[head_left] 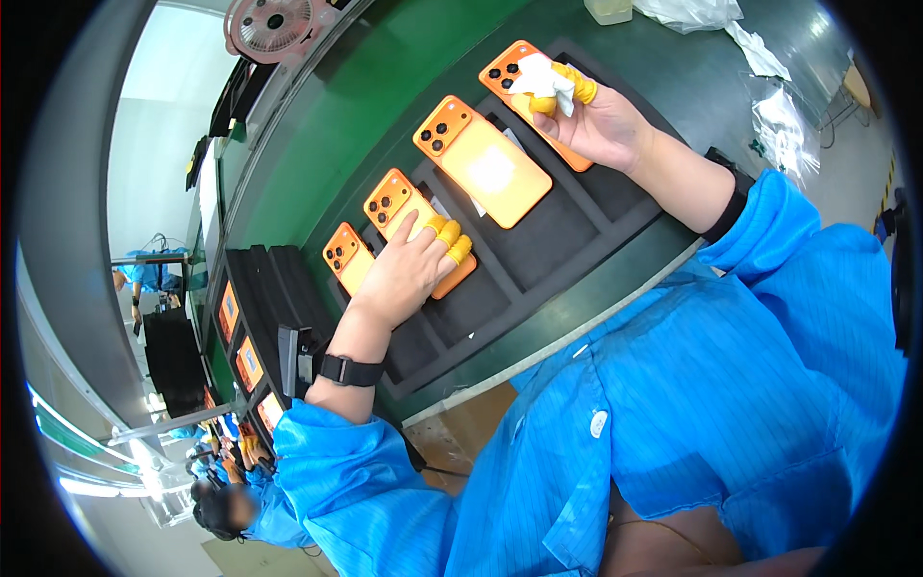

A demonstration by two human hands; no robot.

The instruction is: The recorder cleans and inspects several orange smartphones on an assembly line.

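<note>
Four orange smartphones (484, 168), backs up, in a slanting row on a black foam tray (538, 250) over a green bench (567, 306). Rounded corners; dark round lenses in a camera block at each far end. Third from left fully exposed, a white glare on its back. Left hand (404, 274): fingers extended, laid over the second phone (389, 197). Right hand (611, 130): fingers pinching a crumpled white wipe (540, 82) over the rightmost phone (567, 152); contact unclear. Yellow finger cots (448, 231) on both hands.

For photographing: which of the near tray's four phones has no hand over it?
The third phone from the left; the left hand partly hides the first and second, the right hand the fourth.
</note>
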